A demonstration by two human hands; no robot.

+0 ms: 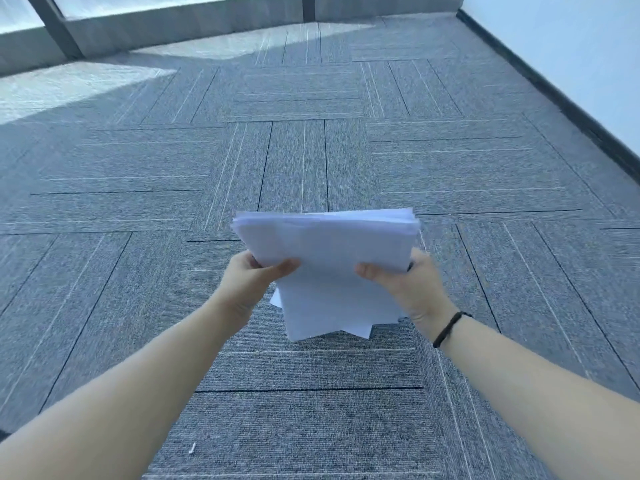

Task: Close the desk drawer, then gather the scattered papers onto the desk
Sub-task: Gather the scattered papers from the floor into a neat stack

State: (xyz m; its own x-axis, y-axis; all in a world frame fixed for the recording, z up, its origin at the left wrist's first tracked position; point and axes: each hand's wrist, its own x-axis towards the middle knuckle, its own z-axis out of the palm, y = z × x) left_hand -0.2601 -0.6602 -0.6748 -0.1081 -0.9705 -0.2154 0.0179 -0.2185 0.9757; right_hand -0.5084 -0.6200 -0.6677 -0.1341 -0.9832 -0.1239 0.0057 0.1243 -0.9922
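Observation:
A loose stack of white papers hangs in the air in front of me, above the grey carpet. My left hand grips the stack's left edge, thumb on top. My right hand grips the right edge the same way; a black band circles that wrist. The sheets are unevenly aligned, and a few corners stick out at the bottom. Neither desk nor drawer is in view.
Grey carpet tiles cover the floor all around. A window wall with dark frames runs along the far side, and a white wall with a dark skirting runs along the right. A tiny white scrap lies on the carpet near me.

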